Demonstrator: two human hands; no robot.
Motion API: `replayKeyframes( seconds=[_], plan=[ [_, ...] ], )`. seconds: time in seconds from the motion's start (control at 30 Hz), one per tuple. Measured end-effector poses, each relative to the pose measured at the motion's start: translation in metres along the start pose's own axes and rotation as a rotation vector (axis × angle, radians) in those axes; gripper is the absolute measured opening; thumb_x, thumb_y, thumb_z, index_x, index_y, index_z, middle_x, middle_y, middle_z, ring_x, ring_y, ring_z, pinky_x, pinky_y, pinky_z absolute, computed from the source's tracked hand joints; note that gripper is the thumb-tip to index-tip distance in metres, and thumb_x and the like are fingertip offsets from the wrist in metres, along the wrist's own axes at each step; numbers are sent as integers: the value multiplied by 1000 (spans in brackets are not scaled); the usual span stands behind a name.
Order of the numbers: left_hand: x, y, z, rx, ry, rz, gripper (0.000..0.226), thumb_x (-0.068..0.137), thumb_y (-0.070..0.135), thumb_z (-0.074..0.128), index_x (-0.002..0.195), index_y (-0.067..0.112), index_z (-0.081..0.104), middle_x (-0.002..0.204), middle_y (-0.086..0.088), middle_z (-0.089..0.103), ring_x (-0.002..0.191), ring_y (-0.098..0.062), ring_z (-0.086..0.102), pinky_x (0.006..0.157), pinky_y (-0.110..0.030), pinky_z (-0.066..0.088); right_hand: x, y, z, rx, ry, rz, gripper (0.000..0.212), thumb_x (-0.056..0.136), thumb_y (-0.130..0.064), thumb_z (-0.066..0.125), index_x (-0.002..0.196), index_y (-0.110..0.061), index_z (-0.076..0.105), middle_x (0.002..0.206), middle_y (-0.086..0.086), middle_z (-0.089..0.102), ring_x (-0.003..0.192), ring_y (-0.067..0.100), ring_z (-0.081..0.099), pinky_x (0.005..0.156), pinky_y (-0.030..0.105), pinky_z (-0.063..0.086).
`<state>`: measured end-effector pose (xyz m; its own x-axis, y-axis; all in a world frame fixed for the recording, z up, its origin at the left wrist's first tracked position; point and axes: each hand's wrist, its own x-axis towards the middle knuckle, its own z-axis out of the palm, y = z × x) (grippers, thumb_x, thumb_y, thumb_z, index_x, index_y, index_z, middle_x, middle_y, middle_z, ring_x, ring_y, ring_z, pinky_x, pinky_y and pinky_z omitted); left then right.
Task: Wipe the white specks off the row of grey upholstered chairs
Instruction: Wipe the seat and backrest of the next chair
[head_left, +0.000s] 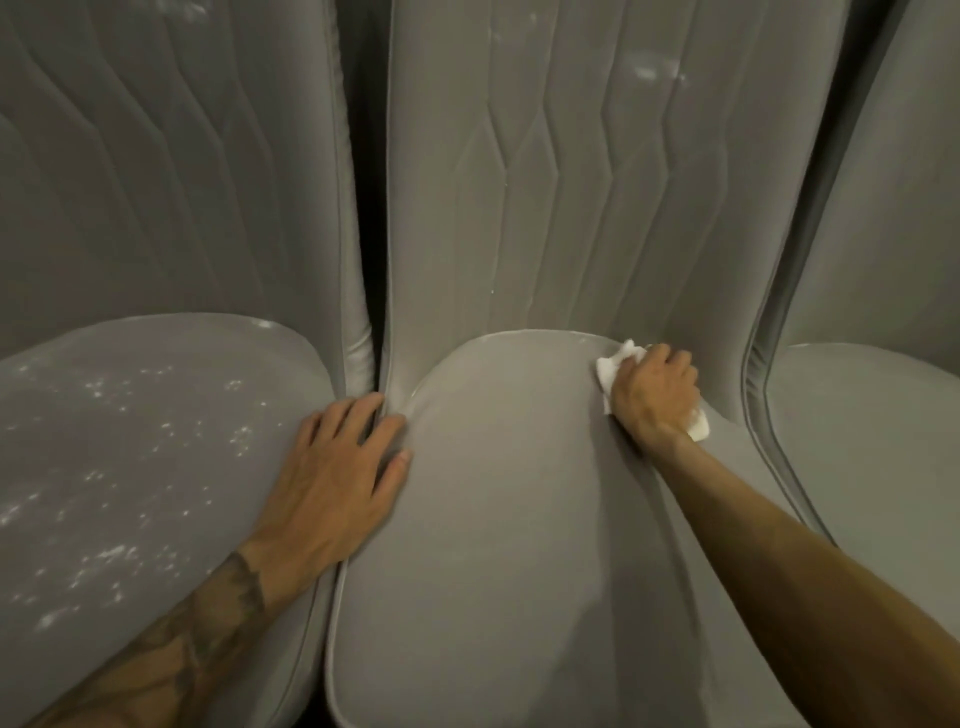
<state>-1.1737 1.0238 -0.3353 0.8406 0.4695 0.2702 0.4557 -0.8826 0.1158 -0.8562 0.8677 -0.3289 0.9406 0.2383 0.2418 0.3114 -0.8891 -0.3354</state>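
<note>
Middle seat (519, 519): looks clean.
Right hand (655, 396): clamped on cloth (610, 366) at seat's back right corner.
Left hand (332, 467): flat, fingers spread, on seat's left edge.
Outstanding: specks (130, 452) on left seat (62, 415); smudges (647, 73) on backrest (571, 182) above.

Middle seat (509, 519) mostly open betw. left hand (332, 478) and right hand (655, 397); backrest (571, 208) blocks beyond, side gap (371, 218) prob. too narrow.

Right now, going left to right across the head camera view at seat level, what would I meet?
Speckled left seat → left hand → middle seat → white cloth → right hand → right seat.
</note>
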Motion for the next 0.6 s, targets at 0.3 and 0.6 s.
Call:
replayKeyframes(
  seconds=[0.3, 0.6],
  plan=[
    [-3, -4, 15, 1, 70, -5, 39, 101, 44, 41, 131, 24, 56, 146, -2, 49, 130, -29, 48, 102, -45, 39, 16, -26, 23, -72, -87, -401, 35, 101, -17, 36, 124, 5, 51, 124, 24, 53, 111, 39, 46, 94, 46, 35],
    [-4, -2, 15, 3, 77, -21, 37, 99, 42, 45, 129, 25, 58, 145, -2, 50, 128, -28, 48, 101, -44, 39, 0, -76, 27, 74, -215, -395, 53, 97, -46, 37, 131, -7, 52, 130, 13, 51, 127, 32, 45, 107, 42, 37]
  ],
)
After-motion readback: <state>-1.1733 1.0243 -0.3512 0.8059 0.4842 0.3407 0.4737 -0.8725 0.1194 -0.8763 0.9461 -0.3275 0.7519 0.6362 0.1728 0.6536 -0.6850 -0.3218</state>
